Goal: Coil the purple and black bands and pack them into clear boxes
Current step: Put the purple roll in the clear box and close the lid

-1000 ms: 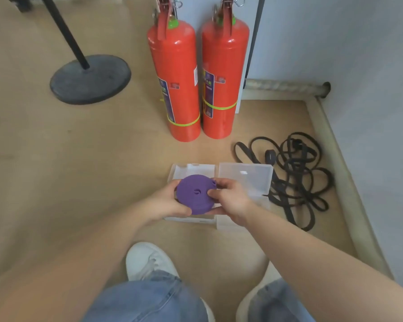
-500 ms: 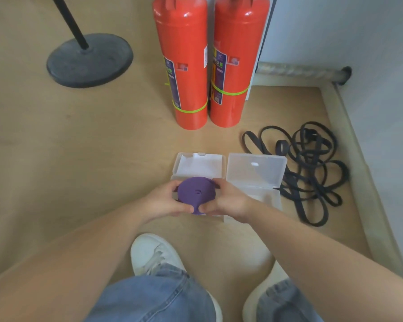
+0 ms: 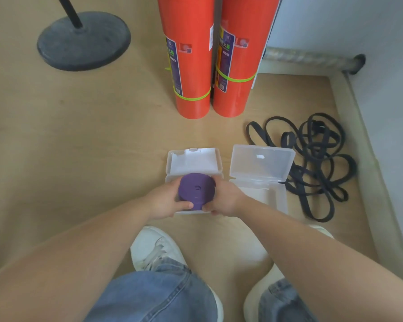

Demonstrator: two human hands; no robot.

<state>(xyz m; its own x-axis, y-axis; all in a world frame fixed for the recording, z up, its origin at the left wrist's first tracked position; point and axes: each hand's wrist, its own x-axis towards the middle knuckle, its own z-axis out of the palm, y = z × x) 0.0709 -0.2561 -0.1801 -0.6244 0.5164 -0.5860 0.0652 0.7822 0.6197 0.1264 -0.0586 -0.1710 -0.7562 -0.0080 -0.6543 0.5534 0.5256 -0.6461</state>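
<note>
Left hand (image 3: 164,202) and right hand (image 3: 223,199) grip the coiled purple band (image 3: 196,190), now lowered into the left clear box (image 3: 193,163); black band (image 3: 312,159) unmoved on floor.

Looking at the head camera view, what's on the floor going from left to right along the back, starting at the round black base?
Round black stand base → left red fire extinguisher → right red fire extinguisher → grey pipe along the wall.

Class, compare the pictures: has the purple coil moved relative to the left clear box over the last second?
Yes. The purple coil has dropped toward the tray of the left clear box, no longer covering its lid, held by both hands.
</note>
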